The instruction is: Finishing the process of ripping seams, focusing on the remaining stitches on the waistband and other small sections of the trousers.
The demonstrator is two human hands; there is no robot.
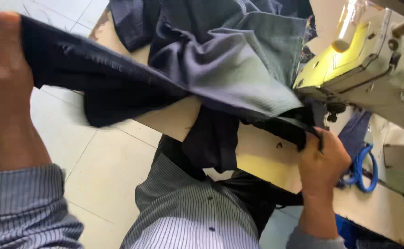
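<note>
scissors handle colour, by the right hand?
Blue handles on the scissors, beside the right hand; head view.

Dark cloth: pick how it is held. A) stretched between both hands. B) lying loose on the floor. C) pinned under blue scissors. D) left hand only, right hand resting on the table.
A: the left hand grips one end of the dark cloth and the right hand grips the other beside the sewing machine.

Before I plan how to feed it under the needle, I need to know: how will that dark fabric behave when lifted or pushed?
Probably floppy: the dark fabric sags and folds between the left hand and right hand. Likely light, since pinched edges carry the whole span. Pushed, it would probably bunch up, as it already does in a heap on the wooden table beside the sewing machine.
</note>
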